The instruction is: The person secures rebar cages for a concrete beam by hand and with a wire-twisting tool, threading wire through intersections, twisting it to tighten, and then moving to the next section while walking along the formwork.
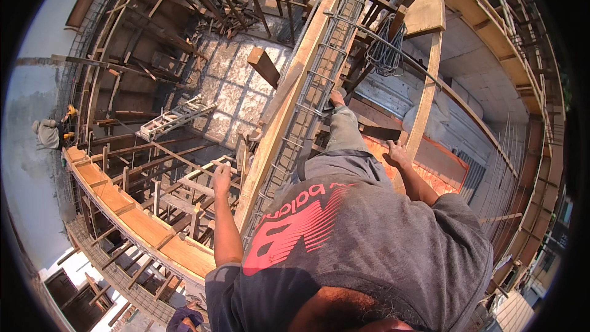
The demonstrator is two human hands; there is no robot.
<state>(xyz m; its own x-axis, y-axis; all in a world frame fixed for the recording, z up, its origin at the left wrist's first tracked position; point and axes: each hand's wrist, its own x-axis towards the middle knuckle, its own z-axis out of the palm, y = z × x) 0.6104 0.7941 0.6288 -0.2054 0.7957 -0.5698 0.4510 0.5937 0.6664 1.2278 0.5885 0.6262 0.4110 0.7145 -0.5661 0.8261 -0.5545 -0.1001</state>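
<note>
My left hand (222, 179) is raised in the air left of a long wooden form board (270, 150). Its fingers are curled together; what they hold, if anything, is too small to make out. My right hand (398, 154) hangs beside a slanting wooden plank (424, 110), fingers apart and loosely bent, with no object visible in it. I cannot tell whether it touches the plank. Between my hands runs a beam form with a steel rebar cage (313, 80) inside. My bare foot (337, 98) rests at the beam's right edge, one leg stretched forward.
Left below lies a sunlit floor (236, 80) with a ladder (177, 117) and an upright post (264, 67). A curved plywood form (135, 218) crosses the lower left. A coil of wire (386, 46) hangs on the right, above an orange sheet (439, 169). Another person (185, 316) appears at the bottom.
</note>
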